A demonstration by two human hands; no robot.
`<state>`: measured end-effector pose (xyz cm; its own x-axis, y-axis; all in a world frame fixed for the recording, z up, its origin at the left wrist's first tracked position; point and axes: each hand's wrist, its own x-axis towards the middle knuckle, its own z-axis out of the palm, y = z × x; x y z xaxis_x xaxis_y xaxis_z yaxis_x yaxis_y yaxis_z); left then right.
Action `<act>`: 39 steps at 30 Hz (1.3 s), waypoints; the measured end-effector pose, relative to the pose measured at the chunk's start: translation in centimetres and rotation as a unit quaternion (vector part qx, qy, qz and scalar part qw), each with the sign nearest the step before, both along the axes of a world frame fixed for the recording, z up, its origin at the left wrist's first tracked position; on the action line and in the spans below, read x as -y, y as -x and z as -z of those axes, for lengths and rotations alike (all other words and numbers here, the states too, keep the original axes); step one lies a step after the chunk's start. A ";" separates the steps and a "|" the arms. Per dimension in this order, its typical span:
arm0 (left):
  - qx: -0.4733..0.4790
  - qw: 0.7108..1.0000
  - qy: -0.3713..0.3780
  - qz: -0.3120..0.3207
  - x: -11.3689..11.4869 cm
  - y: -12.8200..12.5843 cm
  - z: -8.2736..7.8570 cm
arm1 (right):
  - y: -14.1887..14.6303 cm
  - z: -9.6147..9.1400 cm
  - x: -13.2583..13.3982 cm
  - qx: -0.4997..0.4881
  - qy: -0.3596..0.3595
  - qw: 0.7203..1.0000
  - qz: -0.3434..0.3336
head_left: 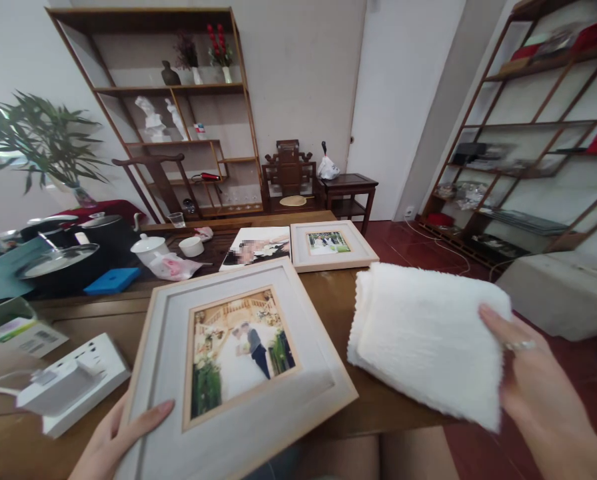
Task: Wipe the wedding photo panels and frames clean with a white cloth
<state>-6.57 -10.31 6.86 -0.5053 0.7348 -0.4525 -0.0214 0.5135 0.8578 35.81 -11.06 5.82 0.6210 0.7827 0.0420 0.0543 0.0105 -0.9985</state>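
My left hand (pixel 123 427) grips the lower left edge of a picture frame (pixel 323 393), thumb on the front and the other fingers behind it. The frame has a pale wooden border, a wide whitish mat and a small wedding photo (pixel 243 353) in the middle; it is tilted up toward me above the table. In my right hand (pixel 533 373) is a folded white cloth (pixel 428 333), pinched at its right side with the thumb on top. A ring shows on that hand. Cloth and frame are apart.
Behind lie a second picture frame (pixel 336 247) and a loose photo print (pixel 258 247) on the wooden table (pixel 328 293). To the left are a power strip (pixel 88 380), a blue box (pixel 112 281), a lidded pan (pixel 61 263), a white lidded bowl (pixel 148 248) and a small cup (pixel 192 247).
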 end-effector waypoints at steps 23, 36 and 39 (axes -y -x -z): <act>0.141 0.964 -0.033 0.224 -4.2 -7.4 2.2 | 4.2 3.1 -3.7 0.677 -0.205 0.651 -0.275; -0.372 0.859 -0.150 0.318 -7.3 -7.5 3.3 | 5.9 4.1 -5.5 0.632 -0.123 0.714 -0.275; -0.404 0.815 -0.270 0.316 -6.9 -8.1 4.5 | 5.8 4.1 -5.7 0.633 -0.129 0.710 -0.281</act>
